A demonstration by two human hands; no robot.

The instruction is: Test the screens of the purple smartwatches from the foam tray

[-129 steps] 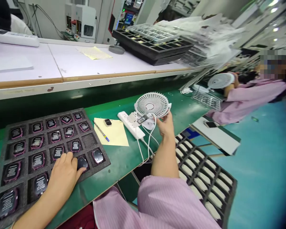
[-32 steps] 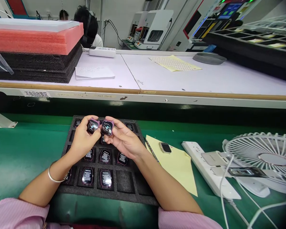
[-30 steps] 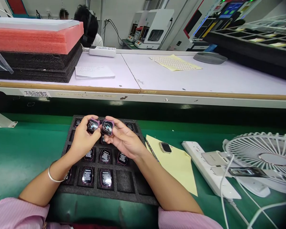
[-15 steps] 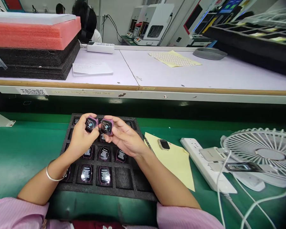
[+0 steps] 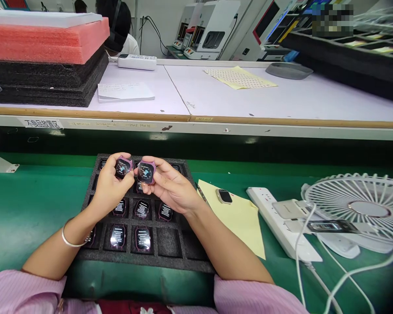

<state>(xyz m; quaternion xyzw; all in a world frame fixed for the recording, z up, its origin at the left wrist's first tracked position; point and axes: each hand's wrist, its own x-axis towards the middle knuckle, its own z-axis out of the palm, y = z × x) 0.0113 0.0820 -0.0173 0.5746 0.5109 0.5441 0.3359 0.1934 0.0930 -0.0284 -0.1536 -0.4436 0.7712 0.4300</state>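
Note:
Two purple-cased smartwatches without straps are held side by side above a black foam tray (image 5: pixel 144 260). My left hand (image 5: pixel 110 185) is closed round one smartwatch (image 5: pixel 122 167), its screen lit with a dial. Between the thumb and fingers of my right hand (image 5: pixel 172 185) is the other smartwatch (image 5: pixel 146 172), also showing a dial. Several more watches with white text on their screens lie in the tray's compartments, among them one watch (image 5: pixel 143 239) in the front row. Two front compartments to its right hold no watch. My hands and forearms hide part of the tray.
Right of the tray, a yellow sheet (image 5: pixel 242 226) bears a light-cased watch (image 5: pixel 224 196). Beyond it are a white power strip (image 5: pixel 281 222), cables and a white fan (image 5: pixel 356 205). A raised shelf (image 5: pixel 170 91) crosses behind, with foam stacks (image 5: pixel 46 43) at left. A person (image 5: pixel 118 26) sits beyond.
Both hands keep hold of the two watches in nearly the same pose. The whole view has shifted slightly; nothing has been put down or picked up.

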